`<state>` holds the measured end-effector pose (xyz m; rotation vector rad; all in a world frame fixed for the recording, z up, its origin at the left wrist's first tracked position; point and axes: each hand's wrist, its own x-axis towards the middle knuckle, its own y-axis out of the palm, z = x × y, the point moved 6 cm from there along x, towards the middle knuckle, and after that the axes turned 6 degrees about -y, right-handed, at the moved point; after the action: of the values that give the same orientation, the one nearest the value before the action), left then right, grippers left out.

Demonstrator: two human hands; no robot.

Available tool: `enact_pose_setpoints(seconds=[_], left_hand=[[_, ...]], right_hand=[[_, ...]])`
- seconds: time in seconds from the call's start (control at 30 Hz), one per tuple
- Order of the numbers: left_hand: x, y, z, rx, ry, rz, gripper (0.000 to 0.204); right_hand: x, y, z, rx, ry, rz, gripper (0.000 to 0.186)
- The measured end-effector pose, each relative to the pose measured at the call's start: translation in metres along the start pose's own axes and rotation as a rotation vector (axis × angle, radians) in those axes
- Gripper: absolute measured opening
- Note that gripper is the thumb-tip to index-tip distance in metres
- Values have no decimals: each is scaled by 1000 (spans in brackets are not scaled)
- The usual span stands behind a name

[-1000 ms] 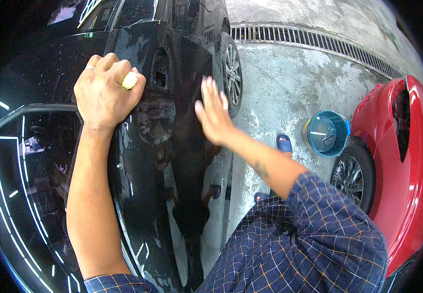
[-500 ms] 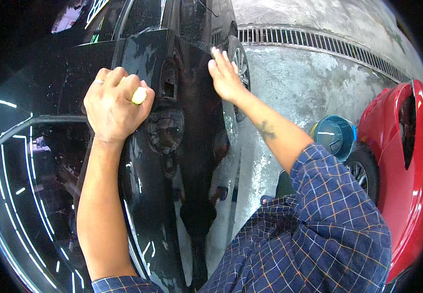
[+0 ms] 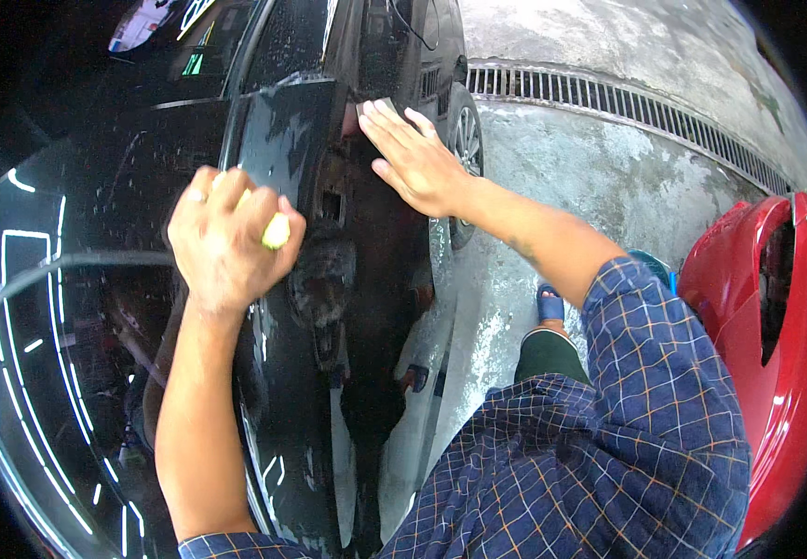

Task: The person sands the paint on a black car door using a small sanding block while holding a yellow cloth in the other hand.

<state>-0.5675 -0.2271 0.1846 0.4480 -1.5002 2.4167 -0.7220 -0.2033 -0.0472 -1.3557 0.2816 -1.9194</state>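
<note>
My left hand [image 3: 226,242] is closed in a fist above the top edge of the black car's [image 3: 389,270] side. A squeezed yellow-green sponge [image 3: 277,231] sticks out beside its thumb. Farther ahead, my right hand [image 3: 422,172] lies flat against the wet side panel, fingers stretched out together. A small grey-brown sheet, perhaps sandpaper [image 3: 387,104], shows past its fingertips, mostly covered by the hand. Just nearer than that hand, a rectangular opening [image 3: 332,207] sits in the panel. Dull, smeared patches and water mark the dark surface.
A red car panel [image 3: 739,326] stands at the right, with a teal bucket [image 3: 653,270] partly behind my sleeve. A metal drain grate [image 3: 589,95] crosses the wet concrete floor [image 3: 562,154]. My sandalled foot [image 3: 550,306] is beside the black car.
My right hand has moved left onto the panel, and the grey-brown sheet now shows at its fingertips. My left hand keeps its grip on the sponge. The view has shifted slightly.
</note>
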Motion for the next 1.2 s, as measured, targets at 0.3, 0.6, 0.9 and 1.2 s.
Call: enact_pose_setpoints(seconds=[0.3, 0.6, 0.9, 1.2], left_hand=[[-1, -8, -1, -82, -46, 46, 22], [-6, -4, 2, -68, -83, 84, 21], [-19, -10, 5, -33, -70, 82, 22], [9, 14, -4, -9, -48, 106, 17]], right_hand=[[7, -14, -34, 58, -348, 200, 76], [0, -5, -46, 92, -402, 223, 79], [34, -57, -12, 424, 19, -338, 69], [1, -8, 18, 413, 230, -398, 65]])
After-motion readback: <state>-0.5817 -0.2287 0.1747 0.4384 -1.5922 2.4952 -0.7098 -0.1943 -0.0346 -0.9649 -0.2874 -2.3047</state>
